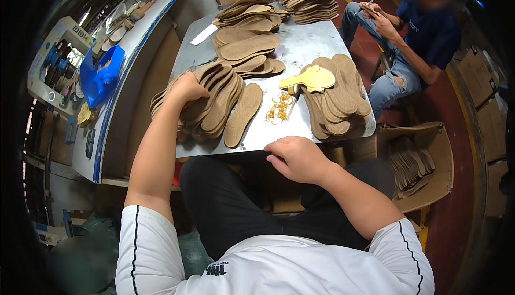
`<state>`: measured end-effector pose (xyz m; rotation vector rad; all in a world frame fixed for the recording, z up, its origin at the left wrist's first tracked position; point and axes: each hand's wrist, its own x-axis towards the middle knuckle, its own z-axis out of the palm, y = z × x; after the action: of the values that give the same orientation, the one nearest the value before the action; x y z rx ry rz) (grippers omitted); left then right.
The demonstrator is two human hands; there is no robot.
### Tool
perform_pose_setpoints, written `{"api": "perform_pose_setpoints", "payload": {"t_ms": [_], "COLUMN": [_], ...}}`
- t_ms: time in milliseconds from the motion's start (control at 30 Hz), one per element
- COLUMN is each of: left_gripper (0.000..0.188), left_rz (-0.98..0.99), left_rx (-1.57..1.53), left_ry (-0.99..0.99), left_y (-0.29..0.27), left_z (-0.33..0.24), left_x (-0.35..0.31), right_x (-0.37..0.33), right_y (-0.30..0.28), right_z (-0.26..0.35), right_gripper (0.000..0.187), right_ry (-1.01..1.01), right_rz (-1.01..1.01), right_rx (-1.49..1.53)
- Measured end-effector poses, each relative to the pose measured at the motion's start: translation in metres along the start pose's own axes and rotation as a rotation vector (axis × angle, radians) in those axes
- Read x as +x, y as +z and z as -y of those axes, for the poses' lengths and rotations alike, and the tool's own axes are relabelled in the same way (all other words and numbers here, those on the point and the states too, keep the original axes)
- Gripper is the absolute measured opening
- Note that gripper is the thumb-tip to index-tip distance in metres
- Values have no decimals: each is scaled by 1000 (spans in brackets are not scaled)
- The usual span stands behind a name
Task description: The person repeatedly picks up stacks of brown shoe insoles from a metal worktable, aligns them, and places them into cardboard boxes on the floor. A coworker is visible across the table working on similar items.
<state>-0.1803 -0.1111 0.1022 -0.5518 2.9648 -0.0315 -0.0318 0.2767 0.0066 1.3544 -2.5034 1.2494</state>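
My left hand [189,88] is closed over the top of a fanned row of brown insoles [217,99] at the table's left front; its fingertips are partly hidden. A single brown insole [244,113] lies flat just right of that row. My right hand [298,158] hovers at the table's front edge above my lap, empty, thumb and fingers apart. Beyond it, on the right, another spread pile of insoles [337,99] carries a yellow paddle-shaped piece [310,79]. Tangled orange-yellow rubber bands [279,108] lie between the two groups.
More insoles [249,47] and a tall stack [308,2] fill the back of the metal table [196,59]. A cardboard box [440,161] with insoles stands at lower right. A seated person [413,42] holds a piece at right. At left is a bench with a blue bin [102,75].
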Motion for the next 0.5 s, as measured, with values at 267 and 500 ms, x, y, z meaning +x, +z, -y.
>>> {"api": "perform_pose_setpoints", "payload": {"t_ms": [267,500], "left_gripper": [69,45], "left_rz": [138,198], "left_rx": [-370,-1084], "left_ry": [-118,-47], "left_y": [-17,-41], "left_z": [16,43], "left_x": [-1,-40], "right_x": [-1,2], "right_y": [3,2], "right_z": [-6,-15], "right_gripper": [19,19], "right_ry": [-15,9], "right_rz": [-15,-51], "right_rx": [3,1]}}
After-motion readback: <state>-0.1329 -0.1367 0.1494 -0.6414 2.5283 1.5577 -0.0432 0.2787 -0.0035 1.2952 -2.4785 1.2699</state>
